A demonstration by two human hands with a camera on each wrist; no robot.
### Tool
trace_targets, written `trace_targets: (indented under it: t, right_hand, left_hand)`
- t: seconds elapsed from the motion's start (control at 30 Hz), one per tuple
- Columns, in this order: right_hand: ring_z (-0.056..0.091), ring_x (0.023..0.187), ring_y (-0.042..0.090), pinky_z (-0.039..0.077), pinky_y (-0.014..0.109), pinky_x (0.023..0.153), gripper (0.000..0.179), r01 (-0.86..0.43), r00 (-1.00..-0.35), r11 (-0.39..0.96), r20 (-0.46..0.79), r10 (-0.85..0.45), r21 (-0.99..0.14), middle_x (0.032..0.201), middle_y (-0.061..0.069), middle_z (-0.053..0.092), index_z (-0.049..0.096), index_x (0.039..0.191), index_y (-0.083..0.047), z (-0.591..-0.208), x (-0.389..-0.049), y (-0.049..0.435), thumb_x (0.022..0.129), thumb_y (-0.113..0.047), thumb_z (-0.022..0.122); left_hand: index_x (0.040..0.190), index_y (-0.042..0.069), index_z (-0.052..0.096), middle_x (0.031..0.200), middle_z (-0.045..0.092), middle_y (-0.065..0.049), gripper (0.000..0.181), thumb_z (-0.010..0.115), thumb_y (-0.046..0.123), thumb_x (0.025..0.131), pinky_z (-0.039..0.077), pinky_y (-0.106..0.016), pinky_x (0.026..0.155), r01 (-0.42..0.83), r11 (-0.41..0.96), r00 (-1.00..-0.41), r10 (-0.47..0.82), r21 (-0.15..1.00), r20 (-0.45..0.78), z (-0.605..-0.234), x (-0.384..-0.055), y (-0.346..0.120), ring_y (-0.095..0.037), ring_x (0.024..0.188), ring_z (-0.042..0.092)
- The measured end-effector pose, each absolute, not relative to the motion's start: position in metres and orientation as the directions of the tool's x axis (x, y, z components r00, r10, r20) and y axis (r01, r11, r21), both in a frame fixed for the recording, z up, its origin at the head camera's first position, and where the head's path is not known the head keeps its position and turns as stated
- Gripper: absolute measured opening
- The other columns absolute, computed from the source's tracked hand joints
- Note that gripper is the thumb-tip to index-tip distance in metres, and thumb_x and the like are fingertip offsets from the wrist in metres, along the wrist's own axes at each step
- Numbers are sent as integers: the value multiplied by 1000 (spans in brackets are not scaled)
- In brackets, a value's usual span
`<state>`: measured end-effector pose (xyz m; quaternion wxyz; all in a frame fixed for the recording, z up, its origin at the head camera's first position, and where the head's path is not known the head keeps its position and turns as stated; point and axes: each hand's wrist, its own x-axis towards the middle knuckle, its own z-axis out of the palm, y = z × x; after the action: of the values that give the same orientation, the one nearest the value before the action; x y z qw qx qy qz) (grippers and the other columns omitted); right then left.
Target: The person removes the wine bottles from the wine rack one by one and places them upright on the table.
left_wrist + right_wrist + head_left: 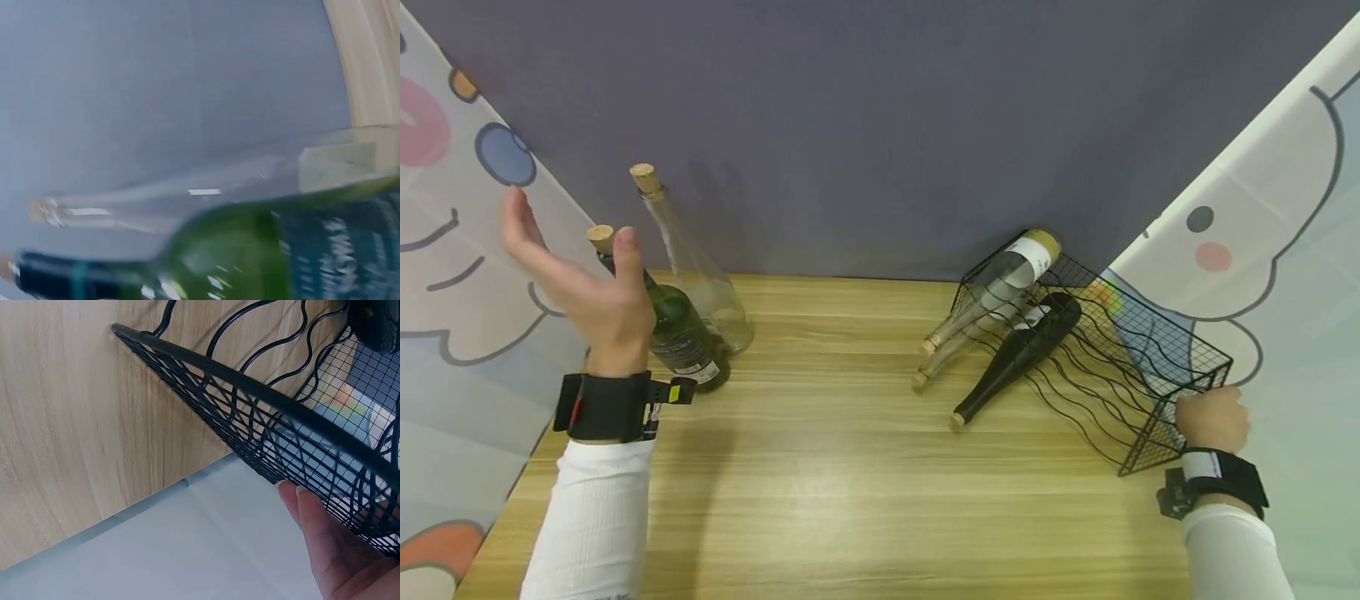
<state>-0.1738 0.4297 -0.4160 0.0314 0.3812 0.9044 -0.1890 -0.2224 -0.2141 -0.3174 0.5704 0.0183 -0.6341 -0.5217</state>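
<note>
My left hand is raised at the left, fingers extended and thumb apart, holding nothing. Just behind it stands a corked green wine bottle; its neck and dark label show close up in the left wrist view. A tall clear corked bottle stands beside the green one. On the right, my right hand grips the near end of a black wire wine rack, fingertips against its mesh side. In the rack lie a dark bottle and clear bottles, corks facing the front left.
A wooden tabletop lies under everything, with a grey panel along its back. Cartoon-printed sheets line both sides. The rack stands along the right edge of the table.
</note>
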Motion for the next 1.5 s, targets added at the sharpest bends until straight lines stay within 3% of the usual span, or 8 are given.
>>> trace_targets:
  t: [0.17, 0.23, 0.37, 0.6, 0.77, 1.0, 1.17, 1.5]
  right_hand:
    - [41, 117, 66, 44, 67, 91, 67, 701, -709, 639, -211, 673, -318, 129, 54, 35, 18, 137, 27, -416, -174, 431, 93, -20, 35]
    - [41, 118, 66, 44, 66, 92, 67, 702, -708, 638, -212, 674, -316, 129, 54, 35, 17, 138, 27, -416, -175, 431, 94, -21, 35]
    - [40, 118, 66, 43, 66, 92, 68, 703, -707, 639, -214, 674, -312, 130, 55, 34, 17, 138, 26, -417, -175, 431, 94, -21, 36]
    - [40, 119, 66, 44, 66, 92, 68, 706, -705, 637, -222, 673, -310, 130, 55, 34, 16, 138, 27, -417, -173, 431, 94, -21, 35]
    - [41, 119, 65, 44, 65, 92, 68, 710, -702, 636, -230, 674, -302, 130, 54, 34, 16, 138, 27, -418, -171, 431, 95, -21, 34]
    - [41, 119, 65, 45, 64, 92, 67, 711, -702, 643, -236, 671, -285, 130, 54, 34, 15, 139, 27, -415, -175, 432, 95, -21, 34]
    - [42, 118, 65, 46, 64, 91, 67, 709, -704, 645, -233, 671, -286, 130, 54, 35, 16, 138, 27, -416, -177, 431, 94, -20, 34]
    - [41, 119, 64, 46, 64, 91, 67, 715, -697, 636, -227, 680, -291, 131, 54, 35, 16, 138, 26, -418, -174, 431, 94, -20, 35]
  left_hand:
    - [134, -6, 42, 146, 44, -8, 116, 58, 87, 67, -1, -29, 123, 473, 617, -301, -558, 630, 773, -307, -224, -196, -14, 144, 32]
    - [132, -2, 45, 146, 45, -7, 112, 53, 89, 68, -9, -32, 122, 441, 647, -317, -536, 622, 783, -305, -224, -190, -17, 146, 29]
    - [132, 2, 47, 145, 46, -7, 108, 49, 90, 70, -9, -37, 121, 434, 650, -363, -508, 624, 781, -302, -227, -179, -18, 146, 30]
    - [133, 1, 50, 139, 53, -12, 101, 47, 85, 77, 3, -37, 120, 469, 652, -460, -395, 595, 795, -302, -240, -158, -19, 135, 42]
    - [135, 1, 49, 138, 53, -13, 94, 45, 79, 83, 16, -32, 116, 507, 611, -574, -287, 608, 767, -302, -246, -131, -21, 132, 44]
    - [141, -2, 42, 143, 47, -19, 81, 55, 57, 88, 27, -41, 115, 489, 493, -748, -187, 720, 636, -308, -253, -85, -29, 135, 42]
    - [146, 3, 37, 148, 42, -15, 78, 59, 52, 89, 26, -45, 117, 402, 497, -855, -97, 769, 510, -316, -255, -56, -27, 139, 39]
    - [148, 1, 32, 151, 39, -19, 81, 58, 55, 93, 37, -48, 112, 329, 582, -935, 89, 744, 344, -340, -259, -2, -32, 135, 43]
